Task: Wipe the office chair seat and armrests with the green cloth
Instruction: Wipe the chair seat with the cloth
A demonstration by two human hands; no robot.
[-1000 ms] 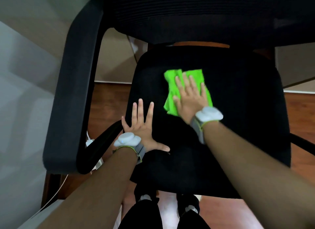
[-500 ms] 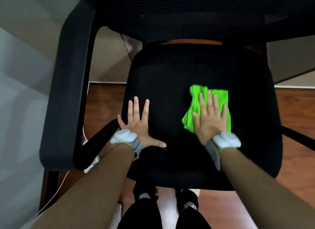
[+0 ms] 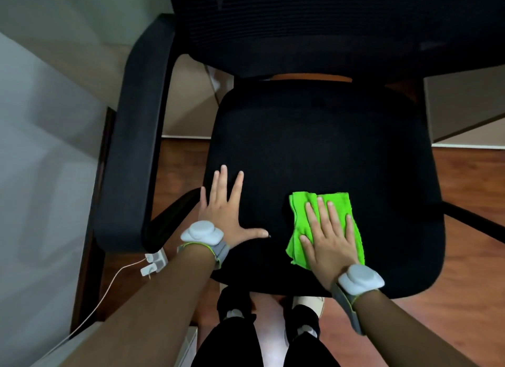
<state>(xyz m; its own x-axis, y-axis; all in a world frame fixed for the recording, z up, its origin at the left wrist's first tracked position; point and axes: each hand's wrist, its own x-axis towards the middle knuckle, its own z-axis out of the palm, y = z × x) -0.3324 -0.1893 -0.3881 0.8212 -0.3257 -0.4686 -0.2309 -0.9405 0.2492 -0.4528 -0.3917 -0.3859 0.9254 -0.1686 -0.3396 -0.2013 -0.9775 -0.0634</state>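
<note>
A black office chair fills the view, its seat (image 3: pixel 314 137) facing me. The folded green cloth (image 3: pixel 300 219) lies on the seat's front right part. My right hand (image 3: pixel 329 235) presses flat on the cloth, fingers straight and pointing away from me. My left hand (image 3: pixel 226 208) rests flat on the seat's front left edge, fingers spread, thumb out to the right. The left armrest (image 3: pixel 131 137) runs along the chair's left side. Only a thin black bar (image 3: pixel 475 224) of the right armrest support shows at the right edge.
The chair's mesh backrest (image 3: pixel 328 25) rises at the top. A white plug with a cable (image 3: pixel 154 261) lies on the wooden floor (image 3: pixel 470 284) under the left armrest. A grey wall (image 3: pixel 41 148) stands close on the left. My feet (image 3: pixel 273 323) are under the seat's front edge.
My right hand has slid the green cloth from the seat's back left toward its front right, nearer to me. My left hand has stayed flat on the seat's front left edge.
</note>
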